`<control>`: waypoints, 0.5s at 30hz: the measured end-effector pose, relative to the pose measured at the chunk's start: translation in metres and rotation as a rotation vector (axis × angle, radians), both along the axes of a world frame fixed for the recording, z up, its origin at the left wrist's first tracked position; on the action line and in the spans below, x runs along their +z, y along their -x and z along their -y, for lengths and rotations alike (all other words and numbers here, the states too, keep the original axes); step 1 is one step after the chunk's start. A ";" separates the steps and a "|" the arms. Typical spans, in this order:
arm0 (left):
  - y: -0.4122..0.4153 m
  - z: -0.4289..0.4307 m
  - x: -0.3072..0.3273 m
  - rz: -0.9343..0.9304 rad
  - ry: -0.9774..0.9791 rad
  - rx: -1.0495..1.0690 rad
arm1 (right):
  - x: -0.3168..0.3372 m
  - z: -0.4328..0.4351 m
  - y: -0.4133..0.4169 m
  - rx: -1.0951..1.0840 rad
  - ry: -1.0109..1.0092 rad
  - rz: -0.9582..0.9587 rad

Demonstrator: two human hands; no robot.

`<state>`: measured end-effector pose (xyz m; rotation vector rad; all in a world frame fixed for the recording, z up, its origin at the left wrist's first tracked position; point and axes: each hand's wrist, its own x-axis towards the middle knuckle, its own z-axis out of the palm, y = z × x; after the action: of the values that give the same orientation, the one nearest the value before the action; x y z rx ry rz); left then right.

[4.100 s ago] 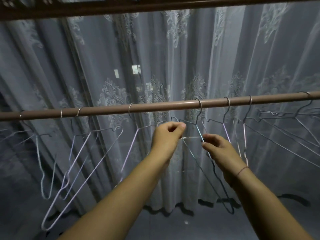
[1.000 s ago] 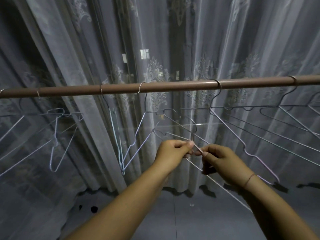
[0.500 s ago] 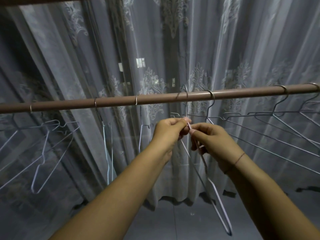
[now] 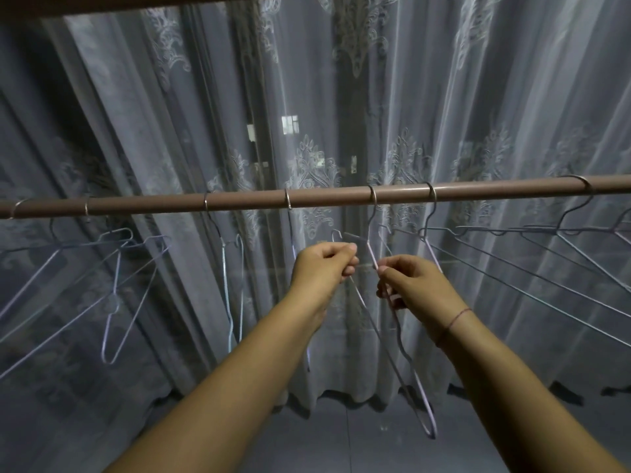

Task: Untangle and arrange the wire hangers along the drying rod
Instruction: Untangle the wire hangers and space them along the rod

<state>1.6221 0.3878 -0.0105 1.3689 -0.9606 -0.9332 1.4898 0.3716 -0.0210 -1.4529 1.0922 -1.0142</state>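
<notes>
Reaching up under the drying rod (image 4: 239, 202), both forearms raised: left hand (image 4: 322, 266) and right hand (image 4: 411, 281) each pinching the same wire hanger (image 4: 397, 331).

Brown rod (image 4: 239, 202), white floral-lace curtain (image 4: 444, 97)

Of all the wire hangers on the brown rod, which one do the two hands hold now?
The thin wire hanger below the rod's middle: left hand and right hand pinch it; the others hang untouched.
</notes>
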 end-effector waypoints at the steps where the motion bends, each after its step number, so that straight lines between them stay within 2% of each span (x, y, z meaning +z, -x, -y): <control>1: -0.004 -0.002 0.002 0.010 0.027 0.021 | -0.001 0.001 0.001 -0.016 0.021 -0.010; 6: -0.025 -0.017 0.012 0.071 0.188 0.231 | 0.000 -0.002 0.005 -0.125 0.279 -0.257; 8: -0.035 -0.023 0.015 0.067 0.256 0.350 | 0.009 -0.011 0.002 -0.161 0.429 -0.241; 10: -0.046 -0.027 0.014 0.061 0.300 0.444 | 0.018 -0.023 -0.005 -0.123 0.494 -0.198; 12: -0.054 -0.030 0.010 0.071 0.299 0.498 | 0.021 -0.035 -0.016 -0.044 0.472 -0.154; 15: -0.066 -0.033 0.001 0.041 0.259 0.492 | 0.013 -0.042 -0.040 0.115 0.290 -0.077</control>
<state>1.6879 0.4205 -0.0095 1.3189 -0.6974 -0.3965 1.5296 0.4132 -0.0080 -1.7795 0.9306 -1.0748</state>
